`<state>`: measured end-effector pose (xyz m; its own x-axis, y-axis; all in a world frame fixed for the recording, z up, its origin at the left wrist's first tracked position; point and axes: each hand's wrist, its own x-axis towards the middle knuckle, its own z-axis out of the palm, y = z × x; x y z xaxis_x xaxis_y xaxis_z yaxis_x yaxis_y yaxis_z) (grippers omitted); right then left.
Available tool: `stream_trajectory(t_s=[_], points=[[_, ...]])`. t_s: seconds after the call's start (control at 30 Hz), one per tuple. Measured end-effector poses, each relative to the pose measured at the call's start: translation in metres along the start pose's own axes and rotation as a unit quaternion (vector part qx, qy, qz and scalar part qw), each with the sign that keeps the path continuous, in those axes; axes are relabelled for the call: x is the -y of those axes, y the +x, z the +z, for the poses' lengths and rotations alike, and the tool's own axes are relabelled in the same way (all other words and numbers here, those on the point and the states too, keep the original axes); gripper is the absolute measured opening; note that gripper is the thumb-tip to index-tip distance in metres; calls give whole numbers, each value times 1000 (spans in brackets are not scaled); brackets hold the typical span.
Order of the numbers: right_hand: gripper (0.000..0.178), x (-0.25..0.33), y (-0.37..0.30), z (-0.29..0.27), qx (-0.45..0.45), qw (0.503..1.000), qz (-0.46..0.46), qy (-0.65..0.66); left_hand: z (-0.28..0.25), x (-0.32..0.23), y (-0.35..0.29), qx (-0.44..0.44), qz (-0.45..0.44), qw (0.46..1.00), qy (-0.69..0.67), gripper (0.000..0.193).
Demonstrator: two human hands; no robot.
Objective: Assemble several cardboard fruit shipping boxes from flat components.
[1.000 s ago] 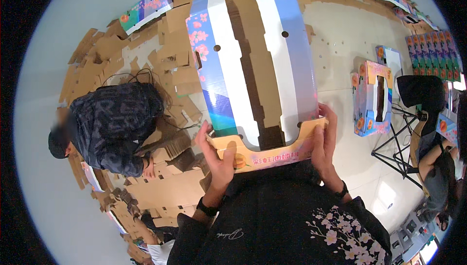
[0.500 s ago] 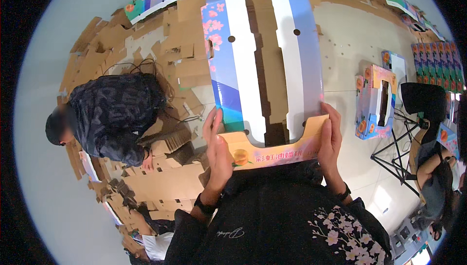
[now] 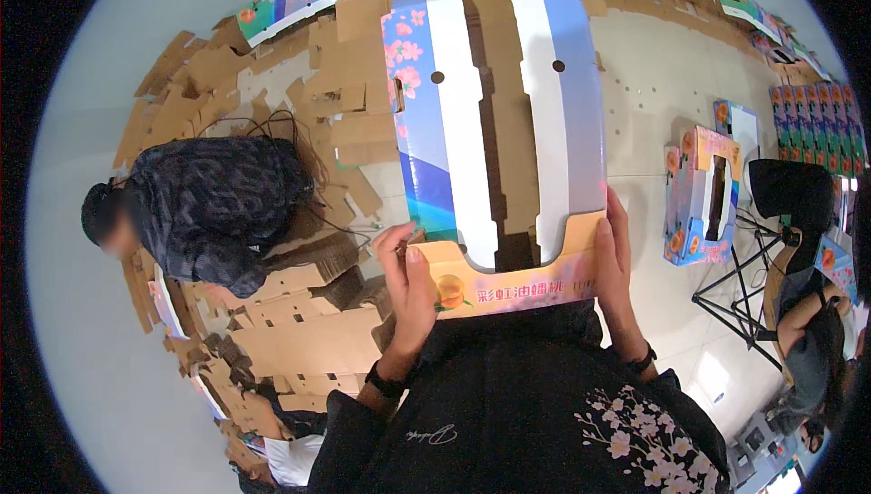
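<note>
We have one view only, a fisheye camera on our head looking steeply down. It sits close above our hands and the box [image 3: 494,131], the floor [image 3: 653,122] bending toward the rim.

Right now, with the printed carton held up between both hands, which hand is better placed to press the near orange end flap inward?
Probably the left hand: its thumb and fingers already lie on the orange end flap of the carton. The right hand only grips the flap's outer edge, steadying that side.
</note>
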<state>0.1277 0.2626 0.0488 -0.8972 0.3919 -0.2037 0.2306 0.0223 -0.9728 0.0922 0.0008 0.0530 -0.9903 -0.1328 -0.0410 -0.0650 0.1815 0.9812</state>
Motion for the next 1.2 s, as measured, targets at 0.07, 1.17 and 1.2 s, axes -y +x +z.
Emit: stream_trajectory(t_s=[0.07, 1.17, 1.2], points=[[53, -2, 6, -3, 21, 978, 113, 176, -1, 1, 1, 21, 40, 998, 33, 24], [74, 213, 47, -60, 253, 769, -407, -423, -22, -221, 125, 393, 382, 739, 393, 106], [74, 210, 46, -62, 262, 774, -393, -423, -23, -217, 124, 392, 388, 731, 402, 105]])
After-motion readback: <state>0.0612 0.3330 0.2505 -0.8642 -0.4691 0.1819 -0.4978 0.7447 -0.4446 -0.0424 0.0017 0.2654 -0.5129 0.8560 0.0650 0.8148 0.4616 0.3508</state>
